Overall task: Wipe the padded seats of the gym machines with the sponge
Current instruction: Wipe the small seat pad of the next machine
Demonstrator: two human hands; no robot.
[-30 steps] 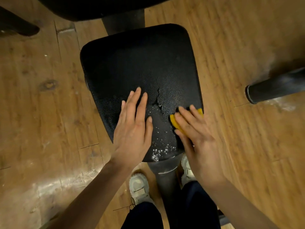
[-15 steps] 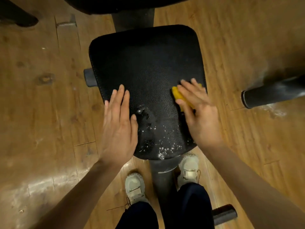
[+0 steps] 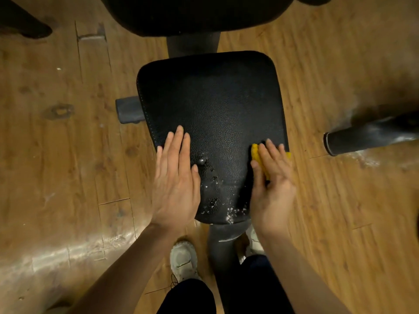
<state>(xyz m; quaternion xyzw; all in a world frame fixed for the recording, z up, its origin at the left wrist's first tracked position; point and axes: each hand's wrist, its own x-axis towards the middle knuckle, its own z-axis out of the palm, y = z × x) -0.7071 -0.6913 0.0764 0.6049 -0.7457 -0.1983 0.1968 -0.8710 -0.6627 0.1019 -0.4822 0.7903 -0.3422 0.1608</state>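
A black padded seat [image 3: 210,105] fills the middle of the head view, with white foam specks and wet drops near its front edge. My right hand [image 3: 271,184] presses a yellow sponge [image 3: 257,155] flat against the seat's front right edge; only the sponge's left side and a sliver at the right edge show. My left hand [image 3: 175,180] lies flat on the seat's front left, fingers together, holding nothing.
A second dark pad [image 3: 195,12] sits behind the seat, joined by a grey post [image 3: 192,44]. A black padded roller [image 3: 367,134] sticks in from the right. A grey knob [image 3: 128,109] juts from the seat's left. Wooden floor [image 3: 56,155] surrounds everything; my shoes [image 3: 183,259] stand below.
My right hand has slid the sponge up the seat's right side and back down to its front right edge. My left hand has stayed flat on the seat's front left.
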